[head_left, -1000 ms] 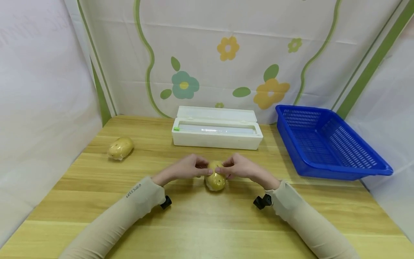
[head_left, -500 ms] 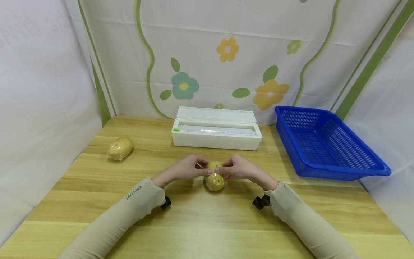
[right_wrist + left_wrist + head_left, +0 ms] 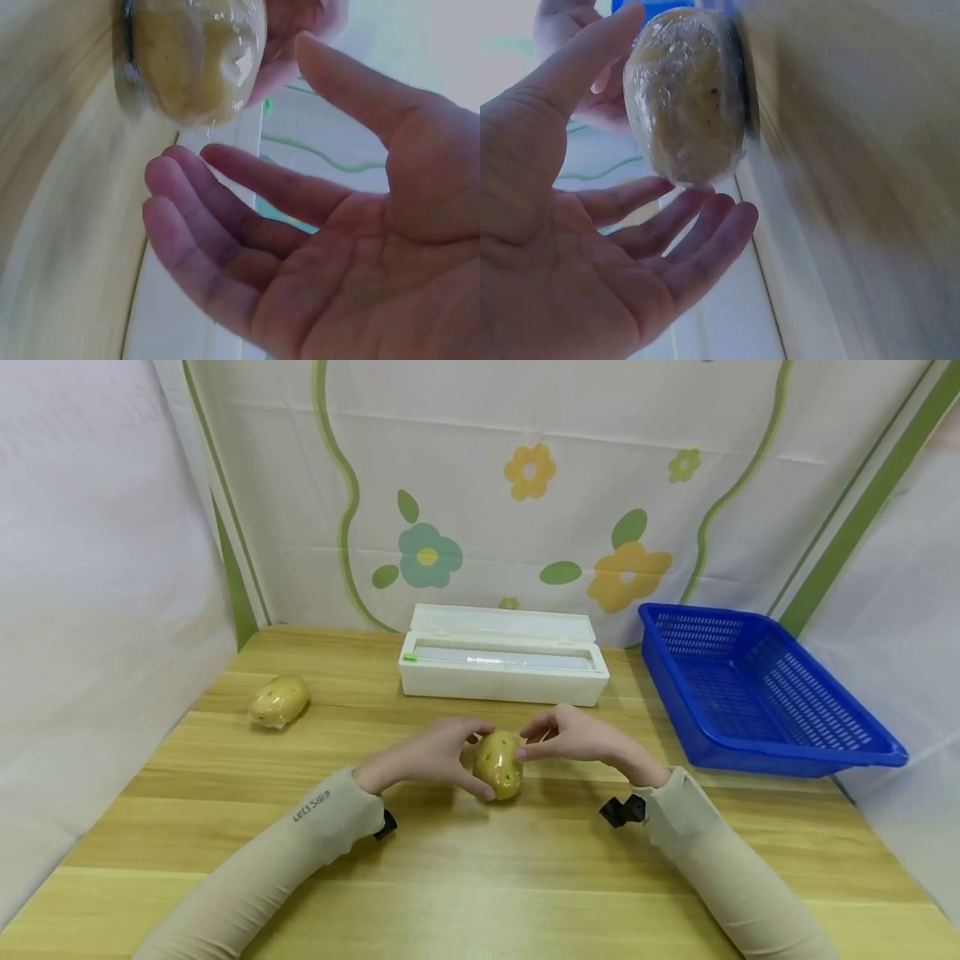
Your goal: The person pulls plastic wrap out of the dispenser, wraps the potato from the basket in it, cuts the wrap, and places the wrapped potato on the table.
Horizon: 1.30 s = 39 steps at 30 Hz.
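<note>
A potato (image 3: 498, 766) wrapped in clear film sits on the wooden table in front of me. My left hand (image 3: 431, 756) holds it from the left, thumb at the near end and fingers at the far end. In the left wrist view the film on the potato (image 3: 686, 97) looks wrinkled, and the fingertips (image 3: 718, 204) meet its end. My right hand (image 3: 573, 735) is just to the right of the potato, fingers loosely bent with nothing in them. The right wrist view shows a gap between that hand's fingers (image 3: 180, 180) and the potato (image 3: 191, 64).
Behind the hands stands a white cling film box (image 3: 502, 683), its lid raised and a green slider at its left end. A second wrapped potato (image 3: 280, 701) lies at the far left. To the right is a blue plastic basket (image 3: 780, 752). A flowered cloth (image 3: 465, 460) hangs behind.
Both hands were pinching at the potato's top. My left hand has spread around its left side, thumb lower. The right hand has drawn back slightly to the right and let go.
</note>
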### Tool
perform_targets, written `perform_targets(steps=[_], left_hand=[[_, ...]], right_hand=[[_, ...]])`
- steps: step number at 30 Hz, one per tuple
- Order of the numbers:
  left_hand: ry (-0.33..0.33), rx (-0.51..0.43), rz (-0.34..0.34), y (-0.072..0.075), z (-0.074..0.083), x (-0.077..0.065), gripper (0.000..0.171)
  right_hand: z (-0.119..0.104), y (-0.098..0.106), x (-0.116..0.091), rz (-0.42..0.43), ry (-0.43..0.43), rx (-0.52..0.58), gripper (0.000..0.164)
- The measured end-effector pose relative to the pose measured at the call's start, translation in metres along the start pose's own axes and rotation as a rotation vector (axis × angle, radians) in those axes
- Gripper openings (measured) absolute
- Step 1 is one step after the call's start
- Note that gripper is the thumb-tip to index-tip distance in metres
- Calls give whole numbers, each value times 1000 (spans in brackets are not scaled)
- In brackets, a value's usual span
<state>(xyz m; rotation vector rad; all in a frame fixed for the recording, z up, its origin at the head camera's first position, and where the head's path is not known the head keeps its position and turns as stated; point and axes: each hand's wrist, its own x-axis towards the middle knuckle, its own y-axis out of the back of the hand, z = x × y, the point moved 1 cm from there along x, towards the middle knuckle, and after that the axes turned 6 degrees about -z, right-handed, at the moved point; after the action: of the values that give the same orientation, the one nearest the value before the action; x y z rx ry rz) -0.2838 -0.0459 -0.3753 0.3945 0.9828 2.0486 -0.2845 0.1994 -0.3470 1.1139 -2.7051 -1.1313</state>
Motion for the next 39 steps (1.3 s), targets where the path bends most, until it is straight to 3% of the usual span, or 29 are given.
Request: perform_targets(steps=[7,20,31,35,39], left_hand=[[41,1,43,-3,8,0,98],[68,51,96,-11,14,6,98],[-44,179,143,-7,-3,2,94],[-100,236,152,1,-12,-10,95],[-149,278,186,21,-28,-30,94]], right_hand=[[4,6,3,21,110,-12,49],[7,10,0,7,124,-32,50],[8,14,-2,38,142,-43,45],[9,16,-2,68,134,-32,40],[9,17,-3,86,132,-19,37]])
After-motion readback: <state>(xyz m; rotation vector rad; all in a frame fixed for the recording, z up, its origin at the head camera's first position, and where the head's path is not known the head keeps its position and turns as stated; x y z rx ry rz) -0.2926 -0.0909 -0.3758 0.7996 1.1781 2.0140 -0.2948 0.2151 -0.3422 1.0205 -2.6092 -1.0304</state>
